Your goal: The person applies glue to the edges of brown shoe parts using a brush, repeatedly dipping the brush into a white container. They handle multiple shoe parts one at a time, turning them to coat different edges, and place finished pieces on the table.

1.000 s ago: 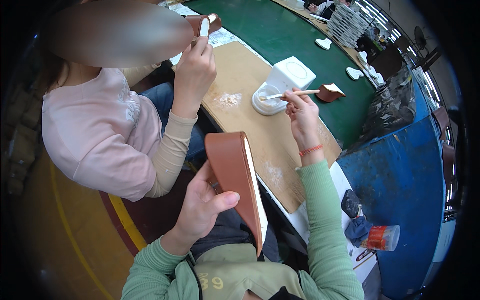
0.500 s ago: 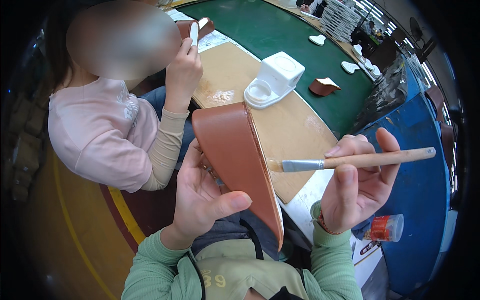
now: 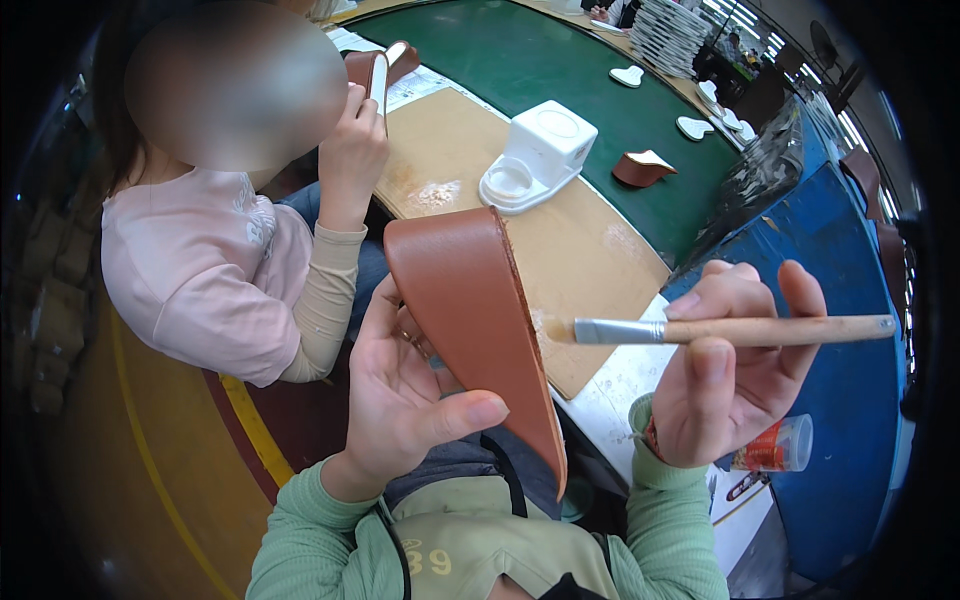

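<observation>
A brown leather-covered shoe wedge [image 3: 465, 310] is tilted upright in front of me, its broad end up and its narrow tip down near my apron. My left hand [image 3: 410, 400] grips it from the left, thumb across its face and fingers mostly hidden behind. Between thumb and fingers, my right hand [image 3: 735, 365] holds a flat brush [image 3: 740, 330] with a wooden handle and metal band. The brush lies nearly level, its bristles pointing at the wedge's right edge, a small gap apart. That edge looks rough and dark along its upper part.
Beyond the wedge is a tan work board [image 3: 430, 130] with a white glue dispenser [image 3: 545, 150]. A green conveyor belt [image 3: 490, 55] carries another brown wedge [image 3: 643, 168] and white pieces. To the left a co-worker [image 3: 210, 260] holds a wedge. A clear jar [image 3: 790, 443] stands beside a blue panel [image 3: 840, 400].
My right hand and the brush have moved right, so the bristles are farther from the wedge's edge. My left hand and the wedge stay nearly in place.
</observation>
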{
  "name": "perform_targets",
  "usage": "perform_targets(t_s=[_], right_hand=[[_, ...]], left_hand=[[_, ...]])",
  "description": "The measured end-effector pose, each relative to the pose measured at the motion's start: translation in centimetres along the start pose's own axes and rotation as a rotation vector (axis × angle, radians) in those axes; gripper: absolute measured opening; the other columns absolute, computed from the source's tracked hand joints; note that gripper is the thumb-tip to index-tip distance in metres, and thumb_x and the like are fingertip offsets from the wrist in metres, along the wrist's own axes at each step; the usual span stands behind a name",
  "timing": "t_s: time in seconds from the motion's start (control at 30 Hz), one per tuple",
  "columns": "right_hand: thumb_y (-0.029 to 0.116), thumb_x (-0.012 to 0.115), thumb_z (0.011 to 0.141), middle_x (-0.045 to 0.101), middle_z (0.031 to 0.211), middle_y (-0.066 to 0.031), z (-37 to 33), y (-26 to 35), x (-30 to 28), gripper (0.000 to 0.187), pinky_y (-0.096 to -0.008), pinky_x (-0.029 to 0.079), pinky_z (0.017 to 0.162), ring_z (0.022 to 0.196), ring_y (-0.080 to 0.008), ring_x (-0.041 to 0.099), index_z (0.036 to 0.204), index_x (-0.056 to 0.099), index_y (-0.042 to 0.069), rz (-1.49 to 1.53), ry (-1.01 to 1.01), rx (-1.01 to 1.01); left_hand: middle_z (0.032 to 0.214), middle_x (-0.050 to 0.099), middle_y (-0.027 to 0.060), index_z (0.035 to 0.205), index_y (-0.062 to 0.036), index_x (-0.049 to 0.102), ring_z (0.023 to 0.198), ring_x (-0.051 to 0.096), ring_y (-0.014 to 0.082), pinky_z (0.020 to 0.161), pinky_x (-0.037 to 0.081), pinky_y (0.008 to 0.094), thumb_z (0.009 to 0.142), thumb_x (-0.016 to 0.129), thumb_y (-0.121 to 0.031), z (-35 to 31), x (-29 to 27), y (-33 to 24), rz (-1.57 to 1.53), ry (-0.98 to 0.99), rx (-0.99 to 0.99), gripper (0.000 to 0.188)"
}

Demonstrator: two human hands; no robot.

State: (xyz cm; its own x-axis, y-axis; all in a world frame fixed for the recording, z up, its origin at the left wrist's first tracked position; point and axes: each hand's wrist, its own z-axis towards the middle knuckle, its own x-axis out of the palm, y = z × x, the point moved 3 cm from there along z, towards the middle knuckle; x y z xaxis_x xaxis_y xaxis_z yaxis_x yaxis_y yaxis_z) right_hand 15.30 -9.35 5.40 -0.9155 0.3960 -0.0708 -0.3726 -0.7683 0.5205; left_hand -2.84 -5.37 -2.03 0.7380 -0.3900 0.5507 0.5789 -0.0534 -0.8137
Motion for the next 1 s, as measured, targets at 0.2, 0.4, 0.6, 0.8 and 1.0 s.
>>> perform_targets(t_s=[0.2,0.4,0.6,0.8,1.0], right_hand=[[0.016,0.062,0.078,0.060,0.073,-0.0102,0.2,0.2,0.6,0.058,-0.0347,0.033,0.074,0.067,-0.0153,0.051,0.127,0.035,-0.001,-0.008,0.003,0.014],[0.019,0.065,0.077,0.060,0.071,-0.0094,-0.4,0.3,0.6,0.060,-0.0340,0.033,0.072,0.065,-0.0141,0.050,0.126,0.036,0.001,-0.016,-0.031,0.059],[0.021,0.066,0.077,0.060,0.070,-0.0085,-1.2,0.3,0.3,0.060,-0.0336,0.032,0.070,0.064,-0.0130,0.049,0.126,0.036,0.003,-0.037,-0.033,0.084],[0.020,0.065,0.077,0.059,0.069,-0.0074,-1.3,-0.1,-0.2,0.059,-0.0327,0.032,0.068,0.062,-0.0123,0.048,0.126,0.036,0.004,-0.093,0.068,-0.045],[0.020,0.065,0.077,0.059,0.068,-0.0067,-1.6,-0.2,-0.5,0.058,-0.0322,0.031,0.067,0.061,-0.0116,0.047,0.125,0.037,0.005,-0.057,0.110,-0.071]], left_hand=[[0.115,0.045,0.0118,0.129,0.0000,0.023,0.108,0.051,0.0199,0.088,0.048,0.0342,0.059,0.080,-0.004,-0.1,0.2,-0.1,0.012,0.011,0.013,0.090],[0.115,0.045,0.0125,0.129,0.0004,0.022,0.107,0.052,0.0206,0.088,0.049,0.0348,0.060,0.080,-0.005,0.0,0.2,0.0,0.015,-0.004,0.028,0.090],[0.113,0.045,0.0126,0.128,0.0005,0.023,0.106,0.052,0.0209,0.087,0.050,0.0349,0.061,0.079,-0.005,0.1,0.1,0.2,0.016,-0.006,0.043,0.087],[0.113,0.043,0.0111,0.126,0.0003,0.025,0.105,0.052,0.0197,0.087,0.049,0.0336,0.063,0.078,-0.004,0.1,0.2,0.1,-0.004,-0.020,0.050,0.082],[0.113,0.043,0.0104,0.125,0.0003,0.025,0.105,0.051,0.0190,0.088,0.048,0.0335,0.064,0.078,-0.005,0.2,0.1,0.1,-0.011,-0.031,0.054,0.081]])
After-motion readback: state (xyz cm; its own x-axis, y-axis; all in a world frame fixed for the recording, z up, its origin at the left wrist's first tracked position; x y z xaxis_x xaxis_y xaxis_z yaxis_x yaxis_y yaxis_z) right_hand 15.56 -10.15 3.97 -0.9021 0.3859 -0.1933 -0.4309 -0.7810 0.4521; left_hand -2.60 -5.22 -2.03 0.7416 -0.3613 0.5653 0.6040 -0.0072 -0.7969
